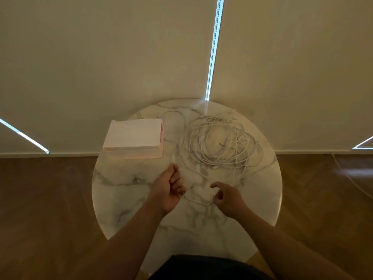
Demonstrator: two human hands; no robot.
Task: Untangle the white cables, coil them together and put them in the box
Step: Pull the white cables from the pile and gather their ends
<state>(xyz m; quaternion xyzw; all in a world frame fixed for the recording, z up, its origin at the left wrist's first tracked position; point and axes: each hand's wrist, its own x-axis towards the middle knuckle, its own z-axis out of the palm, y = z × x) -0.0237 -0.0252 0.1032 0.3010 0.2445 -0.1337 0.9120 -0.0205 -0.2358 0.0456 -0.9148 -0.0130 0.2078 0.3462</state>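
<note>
Nearest, two bare forearms reaching forward over a round, glossy counter of pale marble with grey veining. Left hand curled into a loose fist, grip clenched on a thin white cable strand, thumb uppermost, the cable's end standing up just beyond the knuckles. Right hand just beside it, fingers hooked, thumb and forefinger pinched on the same strand, the remaining fingers half spread rather than closed. Between the two grips, a short slack curve of that strand sagging toward the counter. From the right grip, the strand running on and away into the pile. Farther out, beyond the right grip, white cables heaped in a loose, tangled ring of many overlapping loops, smooth and thin, lying flat on the marble, a few small plugs visible among them and one long loop straying toward the far rim. Beyond the left grip, well apart from it and just beside the tangle, a box: rectangular, pale pink, matte like card, closed, resting near the counter's far left edge. Past the counter, brown wood floor and plain cream blinds.
</note>
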